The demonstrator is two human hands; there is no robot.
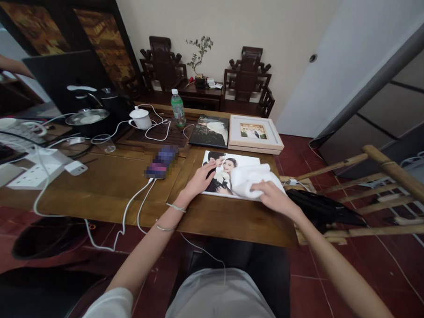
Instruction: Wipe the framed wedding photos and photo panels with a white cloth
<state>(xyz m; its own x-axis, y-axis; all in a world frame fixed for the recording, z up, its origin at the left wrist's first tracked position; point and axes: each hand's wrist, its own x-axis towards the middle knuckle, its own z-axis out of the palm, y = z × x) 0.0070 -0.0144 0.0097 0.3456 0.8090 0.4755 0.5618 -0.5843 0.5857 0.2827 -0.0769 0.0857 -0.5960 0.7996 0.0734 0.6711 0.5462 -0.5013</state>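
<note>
Head view: a brown wooden table (216,218) with a glossy surface, seen from above.
Left hand (201,179): fingers extended and slightly spread, resting on the left part of the photo panel, gripping nothing.
Right hand (271,195): fingers curled onto a bunched white soft cloth (248,180), keeping hold of it.
Photo panel: a flat rectangular white-backed panel (212,157) printed with a couple, lying on the table between the hands; the cloth covers much of its right half.
Behind the panel: a dark rectangular photo panel with a white-gowned figure (210,131) at left, and just beside it a pale wooden picture frame with a white mat (236,142) at right.
Left of the hands: a phone with a blurred-out screen (161,162), white cables at its lower end.
Farther back: a clear plastic bottle with green liquid and a white cap (178,109), upright; a white lidded cup (140,119) stands to its left.
Far left: a white multi-socket power strip (35,174), near a dark open laptop (66,77).
</note>
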